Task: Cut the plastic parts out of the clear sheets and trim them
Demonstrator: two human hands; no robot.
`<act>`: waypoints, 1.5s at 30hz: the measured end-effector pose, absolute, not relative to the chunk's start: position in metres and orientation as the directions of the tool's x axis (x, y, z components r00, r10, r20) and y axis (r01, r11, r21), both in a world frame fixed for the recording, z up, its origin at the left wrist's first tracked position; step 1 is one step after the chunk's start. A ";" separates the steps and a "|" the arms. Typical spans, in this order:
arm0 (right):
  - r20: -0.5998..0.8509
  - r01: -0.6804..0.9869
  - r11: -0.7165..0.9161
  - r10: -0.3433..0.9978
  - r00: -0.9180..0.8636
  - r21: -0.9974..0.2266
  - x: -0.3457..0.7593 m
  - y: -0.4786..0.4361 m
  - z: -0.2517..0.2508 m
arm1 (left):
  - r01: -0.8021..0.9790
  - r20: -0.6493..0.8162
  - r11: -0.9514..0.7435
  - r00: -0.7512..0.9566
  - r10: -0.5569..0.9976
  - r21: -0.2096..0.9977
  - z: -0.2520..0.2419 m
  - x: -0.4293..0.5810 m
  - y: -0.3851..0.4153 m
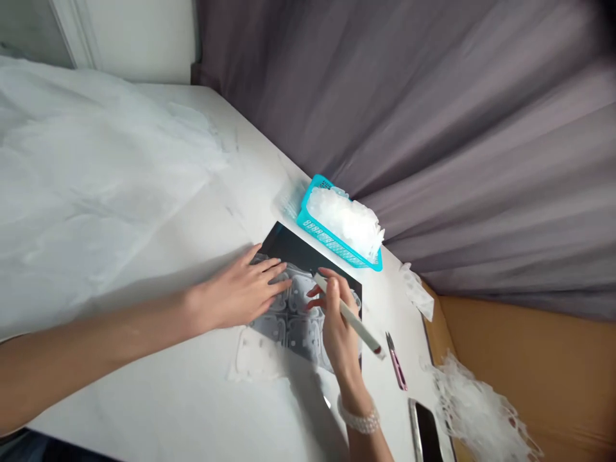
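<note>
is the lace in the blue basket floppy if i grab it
The white lace pieces look light and floppy, heaped loosely in the blue plastic basket. Their thin, jagged edges would probably snag and cling together.

The single head-worn view looks forward and down from close above the white table point(192, 212), with the left hand point(240, 292) and right hand point(339, 327) low in frame. It sits rolled, so the table's far edge runs diagonally beneath a grey curtain point(433, 141).
</note>
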State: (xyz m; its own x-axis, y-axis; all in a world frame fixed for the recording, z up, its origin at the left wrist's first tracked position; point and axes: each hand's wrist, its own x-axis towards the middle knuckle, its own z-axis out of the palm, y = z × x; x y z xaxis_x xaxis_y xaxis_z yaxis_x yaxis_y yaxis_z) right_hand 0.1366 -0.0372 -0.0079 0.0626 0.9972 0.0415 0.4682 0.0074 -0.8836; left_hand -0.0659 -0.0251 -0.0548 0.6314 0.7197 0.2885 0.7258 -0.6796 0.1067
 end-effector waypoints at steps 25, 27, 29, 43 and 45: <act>0.046 0.835 0.098 0.995 -0.087 -0.542 0.104 -0.049 0.003 | 0.687 0.268 -0.709 0.662 0.700 0.156 -0.057 -0.068 -0.020; 0.065 0.849 0.131 0.991 -0.114 -0.513 0.105 -0.058 0.002 | 0.694 0.257 -0.704 0.660 0.706 0.153 -0.055 -0.069 -0.021; 0.147 0.858 0.205 0.977 -0.152 -0.472 0.107 -0.063 -0.006 | 0.695 0.245 -0.704 0.664 0.706 0.146 -0.053 -0.069 -0.022; 0.192 0.900 0.410 0.905 -0.380 -0.150 0.095 -0.048 -0.042 | 0.674 0.283 -0.720 0.666 0.690 0.169 -0.079 -0.072 -0.017; 0.154 0.897 0.404 0.912 -0.380 -0.179 0.092 -0.047 -0.041 | 0.661 0.319 -0.727 0.659 0.681 0.188 -0.084 -0.074 -0.016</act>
